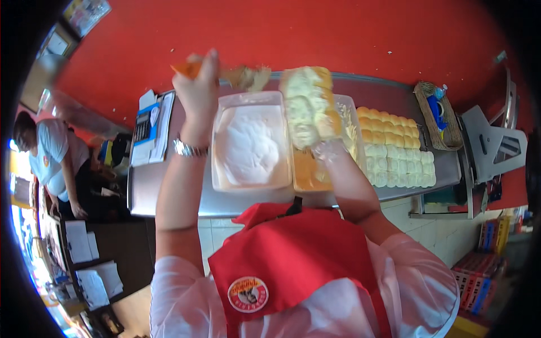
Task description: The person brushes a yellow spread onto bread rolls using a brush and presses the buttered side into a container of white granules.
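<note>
Left hand (196,89) up with a tool (251,79), right hand (323,145) at a slab (309,104) of rolls

The left hand is raised over the far left corner of a tub (218,172) of white powder (251,143), its fingers closed around the tool, which has an orange part near the grip and a pale, blurred end pointing right. A metal band (190,149) circles that wrist.

The slab is above the tabletop (172,191), just right of the powder tub, its top mostly coated in pale cream with bare golden crust along the right side. The right hand is at its near end; those fingers are hidden, so I cannot tell whether they grasp it. A tan surface (307,172) shows below the slab, and pale shreds (349,132) lie in a tub to its right.

Farther right stand golden rolls (387,127), with cream-topped rolls (399,166) touching their near side, then a basket (449,132). At the left end, a calculator (144,128) lies on papers (164,121). Another person (56,149) is well apart, at far left.
</note>
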Tool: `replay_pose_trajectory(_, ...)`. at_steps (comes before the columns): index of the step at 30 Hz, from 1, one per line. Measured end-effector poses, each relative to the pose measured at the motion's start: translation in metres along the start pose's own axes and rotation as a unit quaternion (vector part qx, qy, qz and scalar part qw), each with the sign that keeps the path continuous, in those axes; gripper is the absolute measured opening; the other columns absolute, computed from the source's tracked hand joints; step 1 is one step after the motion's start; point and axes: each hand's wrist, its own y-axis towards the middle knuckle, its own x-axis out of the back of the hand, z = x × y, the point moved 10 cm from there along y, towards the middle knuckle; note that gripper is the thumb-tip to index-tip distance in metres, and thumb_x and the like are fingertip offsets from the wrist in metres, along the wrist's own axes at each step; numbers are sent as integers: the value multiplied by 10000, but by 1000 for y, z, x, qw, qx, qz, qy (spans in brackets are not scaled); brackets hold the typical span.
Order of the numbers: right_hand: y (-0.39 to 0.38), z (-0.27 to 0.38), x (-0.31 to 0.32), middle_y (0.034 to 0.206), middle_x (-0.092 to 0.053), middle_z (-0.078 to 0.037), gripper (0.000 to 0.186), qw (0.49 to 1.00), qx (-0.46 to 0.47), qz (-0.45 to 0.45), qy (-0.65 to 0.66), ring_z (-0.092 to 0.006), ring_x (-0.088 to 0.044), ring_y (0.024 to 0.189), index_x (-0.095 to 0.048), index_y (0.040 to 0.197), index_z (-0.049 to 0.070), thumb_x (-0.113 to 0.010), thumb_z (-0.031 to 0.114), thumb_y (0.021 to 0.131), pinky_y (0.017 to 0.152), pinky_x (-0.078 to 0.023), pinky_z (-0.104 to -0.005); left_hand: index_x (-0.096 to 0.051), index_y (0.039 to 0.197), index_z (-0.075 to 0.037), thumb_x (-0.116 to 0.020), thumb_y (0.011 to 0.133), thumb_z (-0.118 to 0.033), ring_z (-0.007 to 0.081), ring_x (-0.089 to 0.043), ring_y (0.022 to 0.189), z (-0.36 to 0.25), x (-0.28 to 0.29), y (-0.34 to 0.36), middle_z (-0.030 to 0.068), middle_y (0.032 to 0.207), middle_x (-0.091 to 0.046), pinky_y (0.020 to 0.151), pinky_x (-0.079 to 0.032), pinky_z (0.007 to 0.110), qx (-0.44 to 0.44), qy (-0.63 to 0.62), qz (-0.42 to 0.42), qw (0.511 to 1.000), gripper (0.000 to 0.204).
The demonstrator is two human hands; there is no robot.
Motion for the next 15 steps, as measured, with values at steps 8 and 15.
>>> replay_pose_trajectory(8,-57,129,-12,563,-290,100,217,924,-121,283,229,-41,-297,442,-389,671,214,-537,148,816,396,-271,-226,-607,700,-10,-717,775,-196,309,-579,654,106,-173,-176,131,711,-562,621,-488,354,-108,139,456,873,229)
replay_pose_trajectory(15,-91,121,41,680,-472,46,146,962,-53,166,208,-102,-495,557,-513,818,182,-484,284,918,476,-408,-292,-572,701,-4,-703,794,-215,211,-558,535,189,-200,-220,121,637,-585,514,-444,333,-12,206,540,816,265)
